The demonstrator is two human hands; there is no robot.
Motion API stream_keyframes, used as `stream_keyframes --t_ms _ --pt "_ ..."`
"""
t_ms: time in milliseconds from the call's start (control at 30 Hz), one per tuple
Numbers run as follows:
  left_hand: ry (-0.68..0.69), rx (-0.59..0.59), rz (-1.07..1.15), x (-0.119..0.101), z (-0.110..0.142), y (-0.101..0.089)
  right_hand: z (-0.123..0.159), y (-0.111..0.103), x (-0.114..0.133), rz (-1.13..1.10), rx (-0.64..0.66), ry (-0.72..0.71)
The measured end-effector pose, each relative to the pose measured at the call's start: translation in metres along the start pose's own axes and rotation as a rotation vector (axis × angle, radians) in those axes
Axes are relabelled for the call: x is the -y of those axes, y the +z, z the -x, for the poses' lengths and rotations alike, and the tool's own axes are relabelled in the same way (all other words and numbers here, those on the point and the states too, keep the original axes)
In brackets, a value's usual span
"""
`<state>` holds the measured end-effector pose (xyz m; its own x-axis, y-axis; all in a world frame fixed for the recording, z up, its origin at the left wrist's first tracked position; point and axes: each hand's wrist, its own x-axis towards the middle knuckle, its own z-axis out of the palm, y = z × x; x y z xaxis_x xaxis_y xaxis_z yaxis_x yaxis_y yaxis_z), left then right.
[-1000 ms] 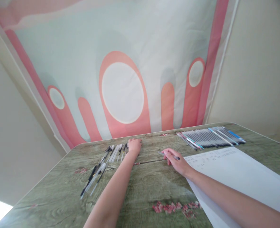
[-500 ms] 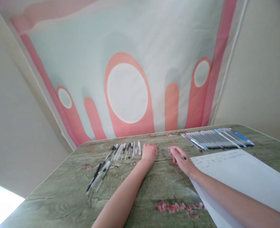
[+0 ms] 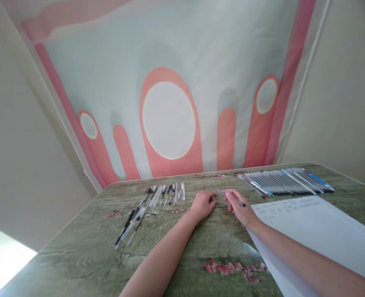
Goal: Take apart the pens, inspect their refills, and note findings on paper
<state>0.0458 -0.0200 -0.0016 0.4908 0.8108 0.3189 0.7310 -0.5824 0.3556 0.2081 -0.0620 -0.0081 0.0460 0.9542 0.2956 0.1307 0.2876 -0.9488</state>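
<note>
My right hand (image 3: 238,208) is closed around a slim pen (image 3: 242,203), whose dark end sticks out behind the fingers and whose pale end points left. Just to its left, my left hand (image 3: 203,205) rests low over the table with curled fingers and the thumb drawn in. Whatever is between those fingers is too small to make out. The two hands are close together but apart. Under my right forearm lies a sheet of white paper (image 3: 312,235) with faint handwriting along its top.
Loose pen parts, clear tubes and dark caps (image 3: 139,214) lie at the left of the wood-patterned table (image 3: 86,260). A tight row of pens (image 3: 281,182), some blue, lies at the back right. Behind the table hangs a pink and pale curtain (image 3: 170,119).
My left hand has moved right, closer to the pen in my right hand, and its thumb now shows. My right hand keeps its grip on the pen. The view has shifted slightly.
</note>
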Motion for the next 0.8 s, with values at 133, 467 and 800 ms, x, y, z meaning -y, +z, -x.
stream_keyframes --t_ms 133,467,800 --pt "-0.024 0.012 0.135 0.002 -0.001 0.002 0.0 -0.001 0.0 0.004 0.001 0.002" --pt "-0.165 -0.069 0.029 0.019 -0.001 -0.005 0.0 0.0 -0.004 0.041 0.035 0.021" --pt "0.013 -0.036 -0.088 0.0 0.001 -0.012 0.001 -0.001 -0.001 0.059 0.014 0.018"
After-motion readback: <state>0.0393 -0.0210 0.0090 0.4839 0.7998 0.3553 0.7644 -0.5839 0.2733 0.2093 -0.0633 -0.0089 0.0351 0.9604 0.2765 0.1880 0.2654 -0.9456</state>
